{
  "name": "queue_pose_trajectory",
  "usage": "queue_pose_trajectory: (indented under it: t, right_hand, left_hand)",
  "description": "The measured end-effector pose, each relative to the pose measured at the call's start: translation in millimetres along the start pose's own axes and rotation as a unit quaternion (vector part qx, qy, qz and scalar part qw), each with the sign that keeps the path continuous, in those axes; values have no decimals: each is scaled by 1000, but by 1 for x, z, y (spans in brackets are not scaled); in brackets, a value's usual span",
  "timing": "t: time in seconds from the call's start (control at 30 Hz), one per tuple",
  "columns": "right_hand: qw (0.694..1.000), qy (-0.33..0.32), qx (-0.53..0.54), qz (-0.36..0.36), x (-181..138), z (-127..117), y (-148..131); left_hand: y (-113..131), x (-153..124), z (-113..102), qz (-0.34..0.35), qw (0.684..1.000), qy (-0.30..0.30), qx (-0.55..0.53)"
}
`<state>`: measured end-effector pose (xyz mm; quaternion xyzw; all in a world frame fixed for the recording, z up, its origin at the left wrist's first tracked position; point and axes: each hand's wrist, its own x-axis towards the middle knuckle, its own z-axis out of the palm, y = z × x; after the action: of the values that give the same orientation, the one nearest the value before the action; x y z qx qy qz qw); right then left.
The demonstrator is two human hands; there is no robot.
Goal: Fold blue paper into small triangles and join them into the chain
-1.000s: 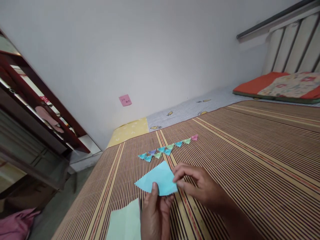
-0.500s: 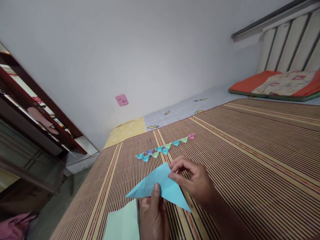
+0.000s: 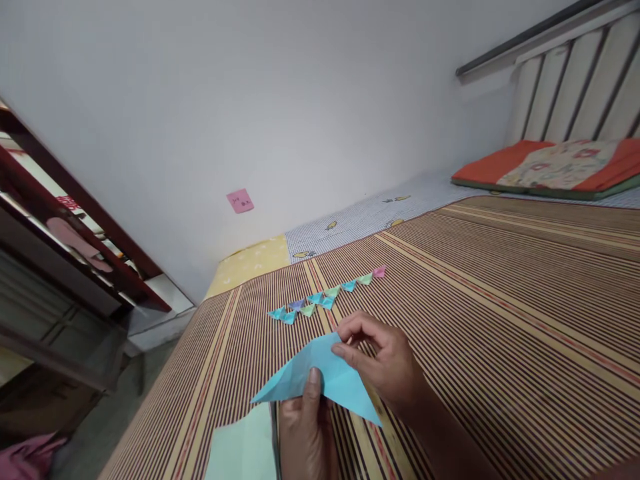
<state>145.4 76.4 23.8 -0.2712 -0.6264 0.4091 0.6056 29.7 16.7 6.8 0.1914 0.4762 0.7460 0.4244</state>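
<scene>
A light blue sheet of paper (image 3: pixel 305 370), folded into a triangle, is held up between my hands above the striped mat. My left hand (image 3: pixel 309 427) grips its lower edge, thumb on top and fingers beneath. At the upper right edge, my right hand (image 3: pixel 383 357) pinches the paper between thumb and fingertips. A pale green sheet (image 3: pixel 243 447) with a crease lies at my left hand's side. Beyond the hands, several small folded paper triangles (image 3: pixel 333 291) in blue, green, purple and pink lie in a slanting row on the mat.
The striped mat (image 3: pixel 480 287) covers the bed. A pink note (image 3: pixel 240 201) sticks to the wall. An orange floral folded cushion (image 3: pixel 550 167) lies at the far right by a white radiator (image 3: pixel 575 87). The floor (image 3: pixel 155 373) drops away at the left.
My right thumb has slid slightly inward on the blue paper, and its top corner is now tucked under my fingers. The paper bends a little more. The view has shifted slightly.
</scene>
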Motion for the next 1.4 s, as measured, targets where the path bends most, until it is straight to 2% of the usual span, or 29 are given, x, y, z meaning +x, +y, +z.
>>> queue_pose_trajectory:
  t: [0.17, 0.4, 0.6, 0.87, 1.13, 1.23, 1.4]
  right_hand:
    - [999, 28, -15, -13, 0, 0, 1]
    - [999, 20, -24, -16, 0, 0, 1]
    - [999, 21, -16, -25, -1, 1, 1]
    - [996, 15, -71, -58, 1, -2, 2]
    - [998, 15, -45, -27, 0, 1, -1]
    - [996, 14, -69, -46, 1, 0, -3]
    - [982, -3, -137, -132, 0, -2, 0]
  left_hand:
    - [0, -2, 1, 3, 1000, -4, 4]
    - [5, -8, 3, 1, 1000, -24, 4]
    - [4, -9, 5, 14, 1000, -21, 4]
    - [0, -3, 3, 10, 1000, -4, 8]
    - [6, -5, 1, -20, 999, -30, 17]
    - [8, -5, 1, -27, 999, -39, 18]
    - [7, -3, -2, -25, 999, -37, 12]
